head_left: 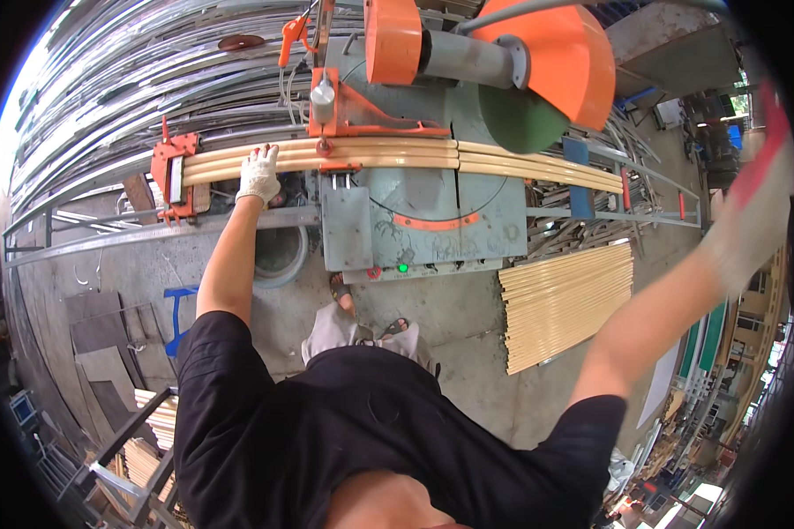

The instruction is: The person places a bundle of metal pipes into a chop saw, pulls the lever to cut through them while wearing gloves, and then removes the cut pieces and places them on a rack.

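Several long tan tubes lie side by side across the grey saw table. A thin break crosses them at the table's slot. My left hand, in a whitish glove, rests over the tubes left of the table, fingers bent across them. Far out at the right, my gloved right hand is raised and smeared by motion. Red shows at its far end; I cannot tell whether that is glove or a held thing. Above the tubes hangs the round green blade under its orange guard.
An orange end stop meets the tubes' left ends, and an orange clamp stands behind them. A stack of cut tan tubes lies right of the saw. Long metal profiles fill the back left. A round tub sits below my left forearm.
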